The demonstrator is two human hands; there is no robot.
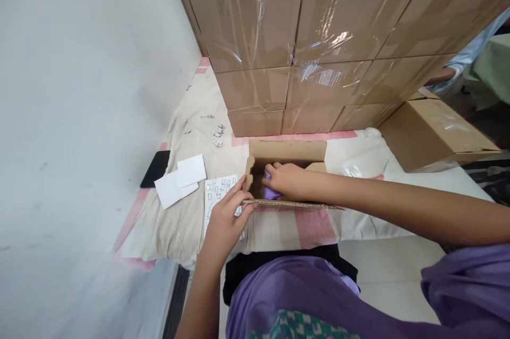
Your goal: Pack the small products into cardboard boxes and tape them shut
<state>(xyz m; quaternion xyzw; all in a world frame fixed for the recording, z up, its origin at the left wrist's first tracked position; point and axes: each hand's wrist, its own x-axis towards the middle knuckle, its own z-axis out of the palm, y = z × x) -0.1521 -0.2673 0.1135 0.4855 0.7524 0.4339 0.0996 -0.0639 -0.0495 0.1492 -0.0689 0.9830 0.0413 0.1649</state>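
Observation:
An open cardboard box (287, 150) stands on the cloth-covered table in front of me. My left hand (228, 211) grips the box's left edge at the near corner, fingers outside and thumb along the rim. Down inside the box, my right hand (289, 179) has its fingers closed on a purple item (271, 186) whose kind I cannot make out. The lower part of that item is hidden by the hand and the near wall. Beside my left hand lies a white sheet with small outlined drawings (215, 190), partly covered by the hand.
Taped cardboard boxes (255, 25) form a wall behind the open box. Another carton (434, 132) stands at right, near another person's hand (442, 76). White cards (191, 170), a black flat object (156, 169) and several small shiny pieces (218, 130) lie at left.

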